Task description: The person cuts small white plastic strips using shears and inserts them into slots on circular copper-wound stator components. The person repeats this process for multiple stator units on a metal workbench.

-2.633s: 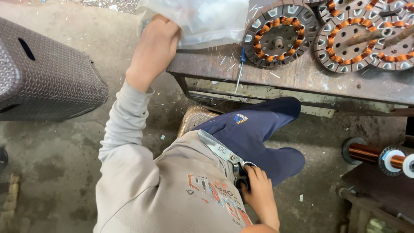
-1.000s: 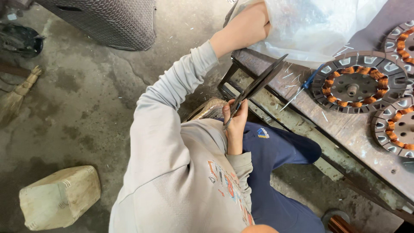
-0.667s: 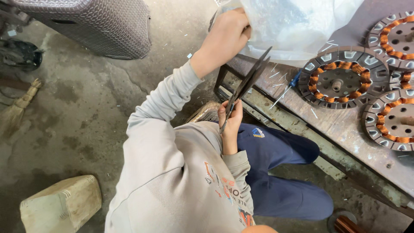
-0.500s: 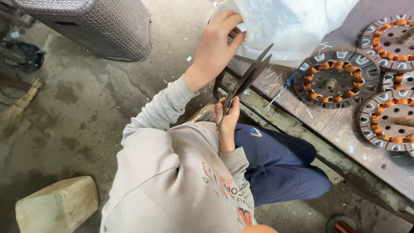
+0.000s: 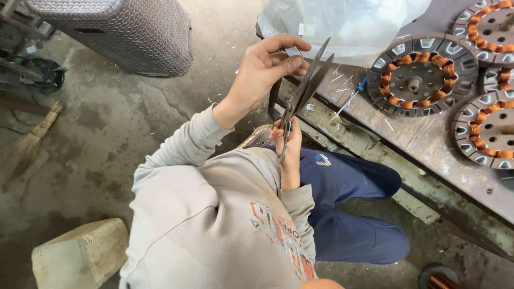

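Right hand (image 5: pixel 286 144) grips the handles of long dark metal scissors (image 5: pixel 305 88), blades slightly parted, pointing to 1 o'clock. Left hand (image 5: pixel 265 69) pinches a small pale slip (image 5: pixel 293 52) at the blades. Cut looks not yet made. Clear plastic bag (image 5: pixel 342 21) and copper-wound round stators (image 5: pixel 417 75) sit on the rusty metal worktop (image 5: pixel 428 144) at 2 o'clock.

Wound stators (image 5: pixel 416 75) on workbench (image 5: pixel 428 144), plastic bag (image 5: pixel 342 21) left of them

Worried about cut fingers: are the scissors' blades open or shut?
Open a little. The scissors, gripped by the right hand, show two blade tips spread apart beside the left hand.
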